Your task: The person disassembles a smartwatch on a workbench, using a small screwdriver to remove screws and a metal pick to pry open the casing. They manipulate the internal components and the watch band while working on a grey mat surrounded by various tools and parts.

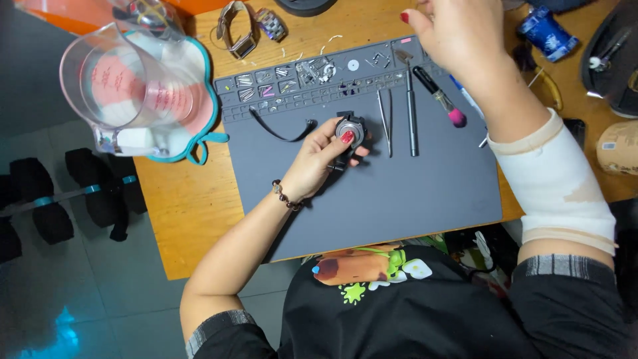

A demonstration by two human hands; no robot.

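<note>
Pinching a small round silver watch case (350,129) at the centre of the grey silicone work mat (412,193), the left hand (318,159) is closed on it, while the right hand (458,33) hovers above the mat's far edge, its grip impossible to tell.

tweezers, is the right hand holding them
No, the tweezers lie on the grey mat, while the right hand is up at the mat's far edge.

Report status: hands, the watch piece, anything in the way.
Left hand grips round watch case on grey mat. Right hand raised over parts tray; grip unclear. Tweezers, screwdriver lie beside case.
</note>
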